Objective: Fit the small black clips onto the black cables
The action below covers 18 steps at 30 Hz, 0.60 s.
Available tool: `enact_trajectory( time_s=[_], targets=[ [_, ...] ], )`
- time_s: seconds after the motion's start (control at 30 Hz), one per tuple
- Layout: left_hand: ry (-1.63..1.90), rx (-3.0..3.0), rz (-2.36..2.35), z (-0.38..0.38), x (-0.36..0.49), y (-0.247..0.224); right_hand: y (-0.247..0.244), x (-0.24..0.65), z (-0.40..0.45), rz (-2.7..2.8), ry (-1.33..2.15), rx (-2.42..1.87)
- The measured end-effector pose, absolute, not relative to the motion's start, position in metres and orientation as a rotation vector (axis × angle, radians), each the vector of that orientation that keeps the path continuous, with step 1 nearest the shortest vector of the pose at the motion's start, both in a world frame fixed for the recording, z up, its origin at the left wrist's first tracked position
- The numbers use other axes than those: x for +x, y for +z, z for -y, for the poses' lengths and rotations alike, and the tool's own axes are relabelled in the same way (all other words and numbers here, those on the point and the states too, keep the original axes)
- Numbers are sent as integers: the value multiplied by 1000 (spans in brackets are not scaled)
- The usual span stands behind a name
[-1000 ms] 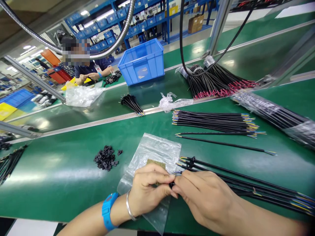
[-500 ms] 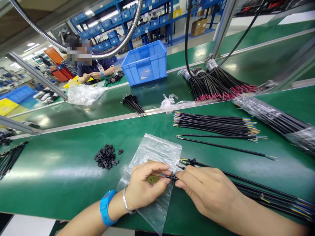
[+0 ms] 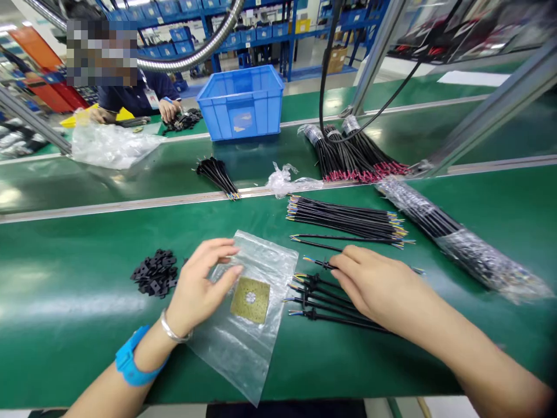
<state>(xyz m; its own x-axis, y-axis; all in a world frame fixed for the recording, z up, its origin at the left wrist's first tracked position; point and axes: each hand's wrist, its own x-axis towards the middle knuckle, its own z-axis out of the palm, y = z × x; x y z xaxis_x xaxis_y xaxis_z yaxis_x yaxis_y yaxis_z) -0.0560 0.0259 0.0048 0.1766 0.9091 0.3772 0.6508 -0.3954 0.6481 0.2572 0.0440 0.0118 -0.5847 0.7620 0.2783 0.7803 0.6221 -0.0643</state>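
pinching with the right hand (image 3: 378, 284) a black cable (image 3: 312, 261) near its stripped end, with a black clip (image 3: 325, 265) beside the fingertips; rest of this cable hidden under the hand. holding the left hand (image 3: 202, 284) half spread, thumb apart from the fingers, near the left edge of a clear bag (image 3: 237, 363). just right of the left hand, at the bag, a square olive card (image 3: 260, 309); inside or on top, cannot tell. far beyond both hands, a blue crate (image 3: 239, 119), bottom hidden by its front wall. right of the right hand, clear wrap (image 3: 483, 252) around many black cables, lower end blurred by shine. much farther beyond the hands, blue bins (image 3: 181, 42), contents too small to make out. left of the left hand, on the green table (image 3: 65, 273), a pile of black parts (image 3: 152, 276), partly covered by the hand. on the near side of the right hand, more cables with clips (image 3: 343, 320), right ends out of sight.
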Motion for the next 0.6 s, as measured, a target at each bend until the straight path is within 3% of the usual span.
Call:
enact_trajectory(
  time_s=[0.17,0.47,0.6],
  targets=[
    [930,2215,-1693,-40,-83,8,-17,252,-48,2653,121,-1267],
    [183,2268,-1997,-66,-156,3,-11,263,-60,2743,106,-1323],
    [40,2142,-1996,-72,-172,5,-15,261,-91,2698,-5,-1351]
  ],
)
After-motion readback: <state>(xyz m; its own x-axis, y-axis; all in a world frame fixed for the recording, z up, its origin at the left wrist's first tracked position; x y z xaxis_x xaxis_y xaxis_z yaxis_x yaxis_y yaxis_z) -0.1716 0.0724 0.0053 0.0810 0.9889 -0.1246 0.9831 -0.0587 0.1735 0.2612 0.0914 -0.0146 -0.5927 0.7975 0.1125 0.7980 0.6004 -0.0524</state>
